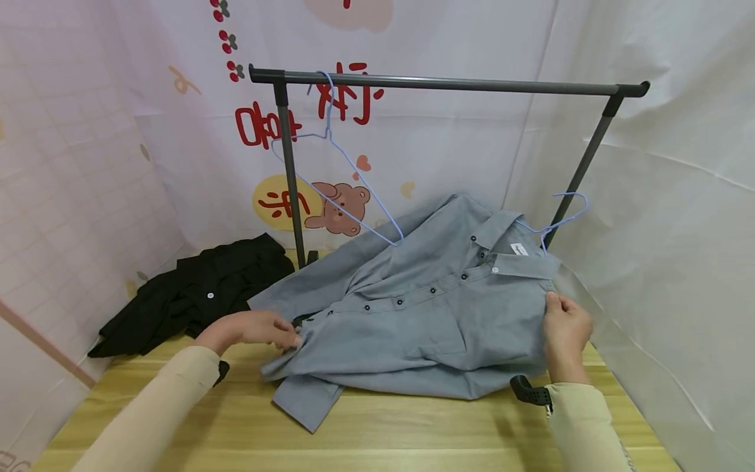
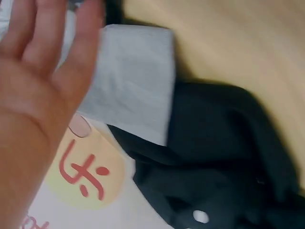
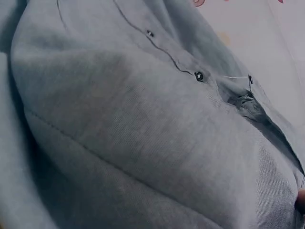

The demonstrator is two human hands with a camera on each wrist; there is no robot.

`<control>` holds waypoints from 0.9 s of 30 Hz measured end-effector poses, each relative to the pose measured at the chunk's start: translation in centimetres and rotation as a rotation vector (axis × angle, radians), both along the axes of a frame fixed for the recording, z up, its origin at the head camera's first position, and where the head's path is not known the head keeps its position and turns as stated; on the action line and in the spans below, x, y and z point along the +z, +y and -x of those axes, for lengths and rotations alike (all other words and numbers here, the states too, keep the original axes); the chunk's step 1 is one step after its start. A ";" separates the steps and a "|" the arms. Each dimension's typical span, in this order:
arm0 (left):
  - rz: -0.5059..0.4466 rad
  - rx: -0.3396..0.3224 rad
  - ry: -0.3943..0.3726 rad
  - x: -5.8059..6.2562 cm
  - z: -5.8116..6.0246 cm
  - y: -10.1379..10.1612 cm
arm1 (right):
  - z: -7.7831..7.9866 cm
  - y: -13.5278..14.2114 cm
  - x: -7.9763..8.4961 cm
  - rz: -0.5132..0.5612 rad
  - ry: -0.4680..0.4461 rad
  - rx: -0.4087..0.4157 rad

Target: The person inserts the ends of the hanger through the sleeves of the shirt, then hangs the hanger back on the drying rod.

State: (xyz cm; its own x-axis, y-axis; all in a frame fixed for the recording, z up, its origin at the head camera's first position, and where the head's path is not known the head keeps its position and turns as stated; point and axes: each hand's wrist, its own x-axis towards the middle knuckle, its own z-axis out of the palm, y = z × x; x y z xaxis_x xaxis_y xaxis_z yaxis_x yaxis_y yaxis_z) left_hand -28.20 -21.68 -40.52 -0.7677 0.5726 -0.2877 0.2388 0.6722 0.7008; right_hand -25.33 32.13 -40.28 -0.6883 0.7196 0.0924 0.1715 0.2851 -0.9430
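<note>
A grey-blue button-up shirt (image 1: 407, 314) lies front up, its collar toward the right. A light-blue wire hanger (image 1: 545, 229) sticks its hook out of the collar opening. At the shirt's hem, my left hand (image 1: 265, 330) pinches the edge; the left wrist view shows some fingers (image 2: 45, 38) extended, their tips and the thumb out of frame. My right hand (image 1: 567, 331) grips the cloth at the shoulder, below the collar. In the right wrist view the shirt front (image 3: 143, 129) fills most of the picture, with only a fingertip showing at the right edge.
A dark metal clothes rack (image 1: 448, 84) stands behind the shirt. From its bar hangs a bare blue wire hanger (image 1: 354, 154), its lower end near the sleeve. A crumpled black garment (image 1: 206, 288) lies at the left on the wooden table (image 1: 401, 439). Printed cloth covers the walls.
</note>
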 end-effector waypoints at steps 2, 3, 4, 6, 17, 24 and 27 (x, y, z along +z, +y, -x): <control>0.005 0.067 0.067 0.3 1.2 1.3 | 0.0 -0.1 0.1 -0.007 0.010 -0.001; 0.008 0.109 0.116 0.3 1.9 2.0 | 0.0 -0.2 0.1 -0.015 0.014 -0.001; 0.012 0.142 0.175 0.4 2.7 2.7 | 0.0 -0.2 0.1 -0.026 0.018 0.001; 0.037 0.183 0.261 0.3 4.1 4.1 | -0.1 -0.4 0.1 -0.029 0.016 0.008; 0.320 0.392 0.357 -2.8 7.7 12.2 | -0.9 -0.8 0.5 -0.029 0.047 0.029; 0.304 0.485 0.279 -3.4 7.3 13.3 | -0.8 -0.5 0.7 -0.022 0.044 0.022; 0.284 0.453 0.321 -2.7 7.3 13.3 | -0.8 -0.3 0.9 -0.011 0.042 0.015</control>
